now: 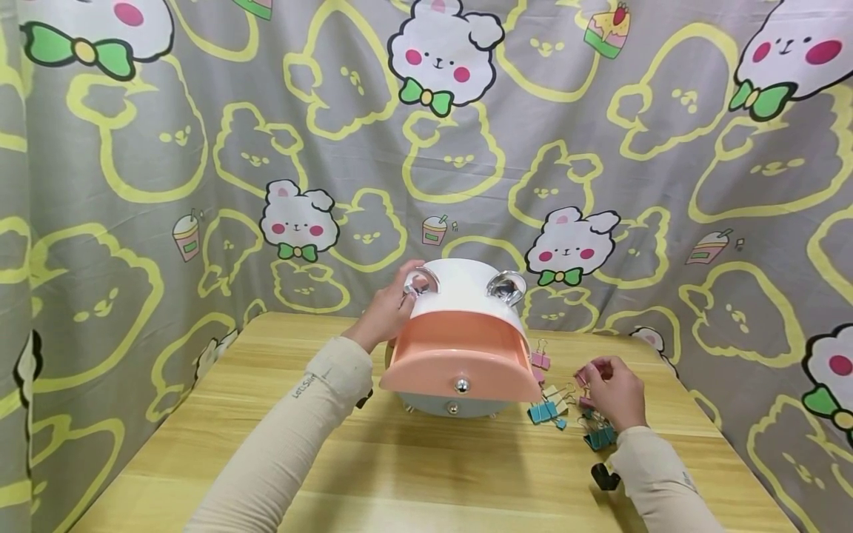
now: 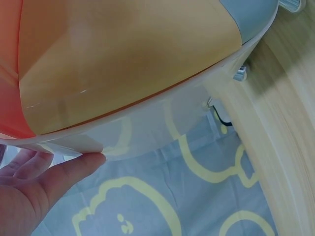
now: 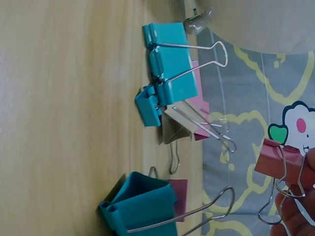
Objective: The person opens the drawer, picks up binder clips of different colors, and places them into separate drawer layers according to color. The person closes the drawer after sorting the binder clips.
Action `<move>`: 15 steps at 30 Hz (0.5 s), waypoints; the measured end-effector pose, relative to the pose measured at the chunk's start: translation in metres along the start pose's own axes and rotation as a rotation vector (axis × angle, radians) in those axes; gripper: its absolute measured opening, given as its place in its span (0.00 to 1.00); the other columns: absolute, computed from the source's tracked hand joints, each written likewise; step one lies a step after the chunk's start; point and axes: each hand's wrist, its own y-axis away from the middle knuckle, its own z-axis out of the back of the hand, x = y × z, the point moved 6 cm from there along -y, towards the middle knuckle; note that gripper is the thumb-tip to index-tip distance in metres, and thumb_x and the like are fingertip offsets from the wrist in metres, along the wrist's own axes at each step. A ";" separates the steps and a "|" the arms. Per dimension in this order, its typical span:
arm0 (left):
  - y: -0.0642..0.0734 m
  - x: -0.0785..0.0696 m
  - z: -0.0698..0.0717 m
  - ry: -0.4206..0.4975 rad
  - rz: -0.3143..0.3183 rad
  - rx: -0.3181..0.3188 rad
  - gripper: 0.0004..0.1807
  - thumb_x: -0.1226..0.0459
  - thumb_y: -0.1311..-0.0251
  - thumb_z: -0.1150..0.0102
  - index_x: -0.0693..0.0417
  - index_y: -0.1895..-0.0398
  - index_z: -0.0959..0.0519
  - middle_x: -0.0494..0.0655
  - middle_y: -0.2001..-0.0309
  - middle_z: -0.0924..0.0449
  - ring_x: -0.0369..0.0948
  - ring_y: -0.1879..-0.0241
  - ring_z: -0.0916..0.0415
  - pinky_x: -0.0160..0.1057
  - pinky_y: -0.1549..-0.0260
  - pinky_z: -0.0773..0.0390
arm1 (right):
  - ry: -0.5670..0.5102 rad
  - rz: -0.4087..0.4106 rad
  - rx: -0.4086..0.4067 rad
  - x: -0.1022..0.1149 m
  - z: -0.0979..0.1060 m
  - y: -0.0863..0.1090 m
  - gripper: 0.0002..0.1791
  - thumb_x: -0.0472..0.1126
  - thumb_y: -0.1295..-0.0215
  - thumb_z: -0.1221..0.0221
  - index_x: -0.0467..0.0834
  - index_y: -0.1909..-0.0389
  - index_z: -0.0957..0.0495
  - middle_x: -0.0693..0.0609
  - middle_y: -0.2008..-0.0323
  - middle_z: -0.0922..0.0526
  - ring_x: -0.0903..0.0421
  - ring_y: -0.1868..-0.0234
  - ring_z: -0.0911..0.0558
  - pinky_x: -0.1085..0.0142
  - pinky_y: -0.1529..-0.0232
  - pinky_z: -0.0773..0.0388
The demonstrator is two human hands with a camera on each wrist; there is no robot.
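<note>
A small desktop drawer box (image 1: 460, 285) stands on the table, with a white rounded shell and silver ears. Its upper orange drawer (image 1: 440, 374) is pulled out; the grey-blue lower drawer (image 1: 476, 408) is in. My left hand (image 1: 389, 309) grips the shell's left side by the ear, thumb on the edge in the left wrist view. Right of the box, my right hand (image 1: 618, 392) pinches a pink binder clip (image 3: 278, 163) above the table. Below it lie a dark teal binder clip (image 3: 142, 201), a bright teal one (image 3: 172, 66) and a cream one (image 3: 175, 125).
More pink binder clips (image 1: 541, 360) lie close to the box's right side. A small blue clip (image 1: 561, 424) is beside the bright teal one. The wooden table (image 1: 413, 474) reaches back to a grey patterned curtain (image 1: 373, 170).
</note>
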 end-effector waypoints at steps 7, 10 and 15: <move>0.000 -0.001 0.000 0.019 0.008 -0.002 0.29 0.65 0.28 0.59 0.35 0.28 0.50 0.66 0.59 0.23 0.53 0.74 0.27 0.49 0.69 0.26 | -0.015 0.054 -0.026 0.015 0.004 0.002 0.16 0.45 0.28 0.48 0.34 0.52 0.26 0.37 0.60 0.21 0.41 0.56 0.24 0.45 0.52 0.32; 0.000 -0.001 0.000 0.018 0.012 -0.001 0.29 0.65 0.28 0.59 0.35 0.28 0.50 0.64 0.64 0.23 0.52 0.76 0.27 0.47 0.71 0.27 | -0.027 0.064 -0.032 0.021 0.005 0.002 0.16 0.45 0.28 0.48 0.34 0.52 0.26 0.36 0.60 0.20 0.41 0.56 0.24 0.45 0.52 0.32; 0.001 0.000 -0.001 0.017 0.026 0.006 0.29 0.65 0.27 0.60 0.34 0.28 0.50 0.60 0.72 0.27 0.50 0.79 0.29 0.45 0.75 0.28 | -0.043 0.069 -0.039 0.028 0.007 0.004 0.16 0.45 0.28 0.47 0.35 0.52 0.26 0.37 0.60 0.20 0.41 0.56 0.24 0.45 0.53 0.33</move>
